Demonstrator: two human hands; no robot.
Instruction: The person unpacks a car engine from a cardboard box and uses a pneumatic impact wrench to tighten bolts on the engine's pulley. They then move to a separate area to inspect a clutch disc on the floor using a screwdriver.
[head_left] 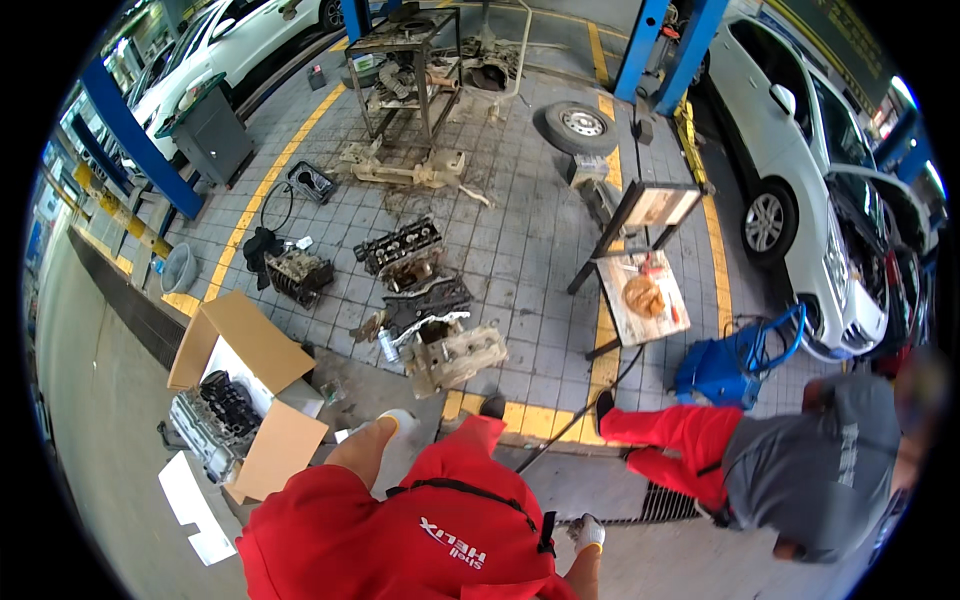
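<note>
My left hand [399,422], in a white glove with a yellow cuff, hangs beside my red clothing; its fingers do not show clearly. Nearest to it is an open cardboard box [250,345] with an engine cylinder head [205,435] and a black engine part [232,402] at its opening. On the other side my right hand [588,533], gloved in white with greyish fingertips, hangs low over the floor by a drain grate [668,503]. I cannot make out whether its fingers are closed. Ahead on the tiles lies a pale metal engine block [455,358].
Dark engine parts [400,247] and a spray can [388,346] lie on the floor ahead. A person in a grey shirt [810,465] bends at the right, near a blue wheeled unit [722,368]. A wooden-topped stand [645,310], a tyre [580,125] and a white car [800,150] stand beyond.
</note>
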